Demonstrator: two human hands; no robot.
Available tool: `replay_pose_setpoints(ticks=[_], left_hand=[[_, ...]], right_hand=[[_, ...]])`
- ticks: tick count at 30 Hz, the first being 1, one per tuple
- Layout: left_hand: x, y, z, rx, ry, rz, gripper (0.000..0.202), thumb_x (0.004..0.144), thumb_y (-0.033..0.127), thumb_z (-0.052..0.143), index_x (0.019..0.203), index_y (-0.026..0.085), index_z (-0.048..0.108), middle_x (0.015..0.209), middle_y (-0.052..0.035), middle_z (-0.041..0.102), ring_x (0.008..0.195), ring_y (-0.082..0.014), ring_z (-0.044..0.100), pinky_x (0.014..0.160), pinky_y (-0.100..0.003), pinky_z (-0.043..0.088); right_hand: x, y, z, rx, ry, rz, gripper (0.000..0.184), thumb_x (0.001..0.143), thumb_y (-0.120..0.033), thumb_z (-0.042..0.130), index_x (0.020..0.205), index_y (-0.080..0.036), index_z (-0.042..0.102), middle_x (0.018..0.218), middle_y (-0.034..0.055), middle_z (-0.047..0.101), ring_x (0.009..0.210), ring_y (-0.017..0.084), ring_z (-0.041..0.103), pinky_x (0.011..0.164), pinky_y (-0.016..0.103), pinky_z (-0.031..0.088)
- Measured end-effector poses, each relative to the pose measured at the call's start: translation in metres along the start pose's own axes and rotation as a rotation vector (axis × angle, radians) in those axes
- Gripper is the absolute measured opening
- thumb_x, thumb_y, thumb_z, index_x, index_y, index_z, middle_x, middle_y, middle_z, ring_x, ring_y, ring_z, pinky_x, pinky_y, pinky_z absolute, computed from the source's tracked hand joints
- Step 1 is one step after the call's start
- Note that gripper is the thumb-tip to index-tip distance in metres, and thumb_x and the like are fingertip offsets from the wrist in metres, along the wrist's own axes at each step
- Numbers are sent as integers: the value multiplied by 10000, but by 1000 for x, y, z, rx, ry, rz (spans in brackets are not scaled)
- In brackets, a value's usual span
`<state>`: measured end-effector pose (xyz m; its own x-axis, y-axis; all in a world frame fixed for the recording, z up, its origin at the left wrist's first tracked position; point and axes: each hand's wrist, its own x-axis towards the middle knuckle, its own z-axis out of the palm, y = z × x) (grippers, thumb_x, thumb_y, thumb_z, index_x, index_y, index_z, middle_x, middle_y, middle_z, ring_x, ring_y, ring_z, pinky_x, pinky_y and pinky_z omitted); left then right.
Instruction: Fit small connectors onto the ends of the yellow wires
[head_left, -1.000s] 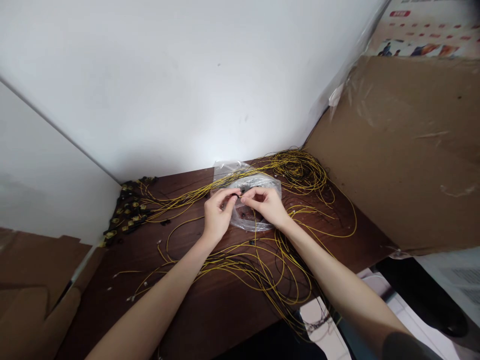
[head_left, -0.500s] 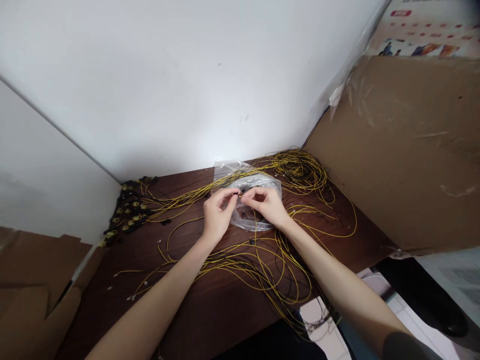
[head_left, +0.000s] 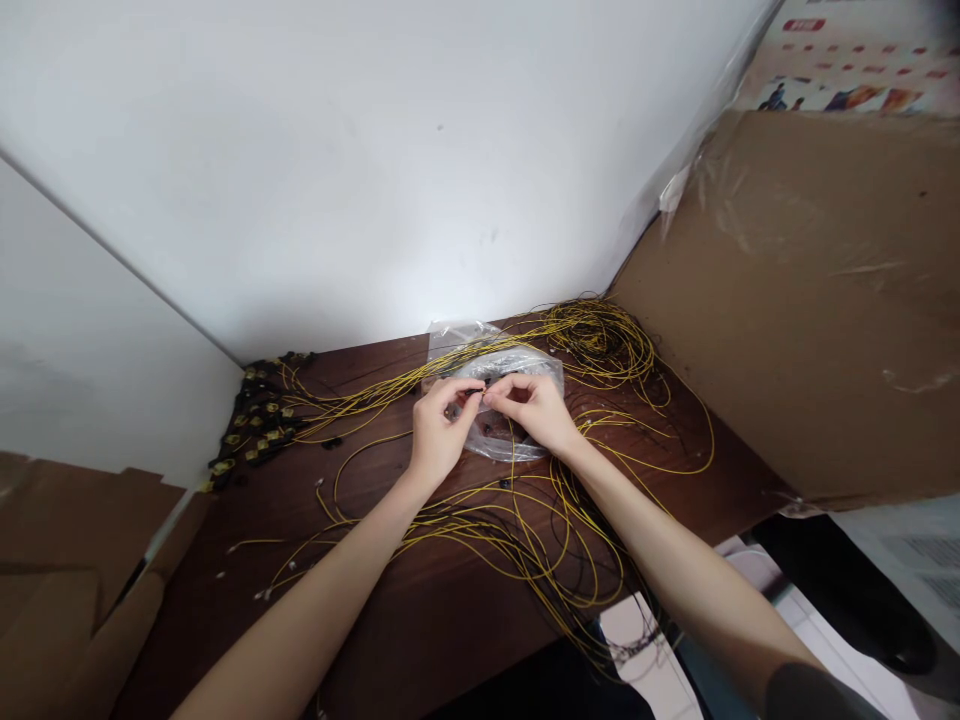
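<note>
Head view, dark wooden table (head_left: 427,640), white wall (head_left: 337,180), cardboard sheet (head_left: 810,300), yellow wires (head_left: 600,345).

Bag (head_left: 525,367) amid wires (head_left: 480,520) on table (head_left: 390,630)

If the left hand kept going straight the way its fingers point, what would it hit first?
The right hand: the left hand points at its fingertips, nearly touching. Below lies the clear plastic bag, depth unclear.
</note>
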<state>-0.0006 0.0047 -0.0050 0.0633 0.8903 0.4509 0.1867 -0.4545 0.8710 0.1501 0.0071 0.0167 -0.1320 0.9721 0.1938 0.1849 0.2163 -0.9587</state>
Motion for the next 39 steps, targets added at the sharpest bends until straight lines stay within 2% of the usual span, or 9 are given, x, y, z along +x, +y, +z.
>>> replay_pose_setpoints(ticks=[8,21,39], left_hand=[[2,6,-2,100,-17,98,175,793,168,557,914,199,680,870,-52,648,811,-168,574,724,-286,455],[-1,-8,0,48,-22,-3,211,801,228,569,981,195,673,942,-67,677,824,-176,626,785,-315,493],[1,-8,-1,4,-29,0,195,788,221,586,953,186,685,946,-72,684,843,-184,632,799,-330,495]], right_hand=[[0,0,0,18,12,9,199,673,-341,681,686,-143,670,659,29,659,578,118,560,594,257,447],[1,-2,0,96,18,80,159,638,-293,699,633,-141,653,618,8,635,510,86,496,535,235,408],[0,-5,0,128,13,94,141,636,-270,695,607,-141,647,560,-12,602,481,76,467,521,231,387]])
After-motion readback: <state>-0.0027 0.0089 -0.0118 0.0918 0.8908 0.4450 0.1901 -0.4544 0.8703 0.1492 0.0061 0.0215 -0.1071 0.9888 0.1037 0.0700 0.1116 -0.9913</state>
